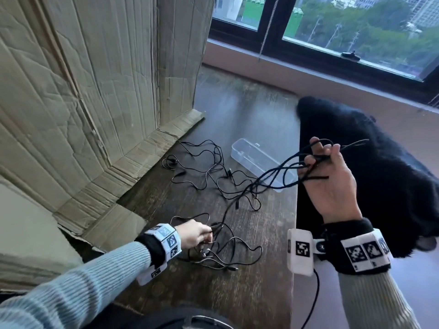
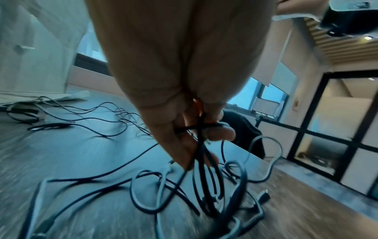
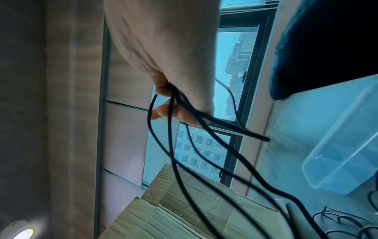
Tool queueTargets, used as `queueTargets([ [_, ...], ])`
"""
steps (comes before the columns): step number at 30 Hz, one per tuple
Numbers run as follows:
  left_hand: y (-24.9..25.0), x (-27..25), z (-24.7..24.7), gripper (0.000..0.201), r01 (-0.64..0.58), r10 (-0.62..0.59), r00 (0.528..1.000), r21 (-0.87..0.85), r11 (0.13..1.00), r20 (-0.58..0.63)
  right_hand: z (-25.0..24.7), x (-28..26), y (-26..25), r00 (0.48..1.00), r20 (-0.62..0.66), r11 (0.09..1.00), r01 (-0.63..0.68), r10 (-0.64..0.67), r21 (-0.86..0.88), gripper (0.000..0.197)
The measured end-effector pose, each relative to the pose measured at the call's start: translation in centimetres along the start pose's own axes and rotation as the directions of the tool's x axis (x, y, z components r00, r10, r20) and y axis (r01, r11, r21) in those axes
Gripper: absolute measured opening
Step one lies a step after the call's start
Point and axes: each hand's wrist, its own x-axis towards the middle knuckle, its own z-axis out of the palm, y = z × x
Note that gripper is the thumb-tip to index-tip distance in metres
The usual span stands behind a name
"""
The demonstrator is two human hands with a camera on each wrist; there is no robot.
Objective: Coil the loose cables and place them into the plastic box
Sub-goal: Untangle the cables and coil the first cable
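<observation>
Right hand (image 1: 332, 184) raised, fingers curled round black cable loops (image 1: 285, 169), left hand (image 1: 193, 235) pinching tangled cables (image 1: 213, 252) on the near table (image 1: 249, 293) — clear plastic box (image 1: 259, 160) open, farther right

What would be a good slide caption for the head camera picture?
Right hand lifts looped black cable while left hand grips tangled cables on the table; plastic box waits empty.

Loose black cables (image 1: 213, 172) tangled beside clear, seemingly empty plastic box (image 1: 247, 153).
</observation>
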Motion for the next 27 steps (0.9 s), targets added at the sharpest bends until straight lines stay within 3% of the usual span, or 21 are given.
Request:
queueTargets([
  [4,0.2,-1.0,2.0,0.028,0.009,-0.013,0.985,0.026,1.0,0.171,1.0,1.2,0.1,0.997,-0.048,0.997,0.063,-0.061,0.046,0.024],
  [10,-0.6,-1.6,1.5,0.024,0.089,-0.089,0.994,-0.003,0.996,0.06,2.4,1.8,-2.6,0.956,-0.075,0.931,0.295,-0.285,0.213,0.018],
  [14,0.8,-1.8,-0.9,0.034,0.075,-0.079,0.996,0.104,0.992,0.032,2.0,1.7,-2.4,0.933,-0.01,0.933,0.359,-0.359,0.005,0.019],
  [17,3.7,-2.2,-4.0,0.03,-0.035,0.046,0.997,0.187,0.982,-0.055,1.4,1.3,-0.1,0.969,0.017,0.895,0.234,-0.246,-0.38,0.022],
  [20,6.8,-2.4,-6.7,0.024,-0.215,0.217,0.945,0.038,0.976,-0.246,0.8,0.3,2.9,1.0,0.031,0.679,0.018,0.006,-0.734,0.024],
  [22,8.5,-2.3,-7.5,0.024,-0.351,0.288,0.849,-0.065,0.934,-0.443,0.7,-0.5,4.9,0.989,0.023,0.631,-0.075,0.145,-0.772,0.025],
  [24,9.7,-2.1,-7.6,0.022,-0.396,0.265,0.769,-0.108,0.912,-0.582,1.1,-1.2,6.4,0.974,0.008,0.693,-0.154,0.225,-0.705,0.03],
  [27,10.2,-1.2,-7.2,0.019,-0.437,0.213,0.752,-0.23,0.869,-0.624,1.6,-1.7,7.4,0.95,0.043,0.756,-0.219,0.311,-0.617,0.033],
])
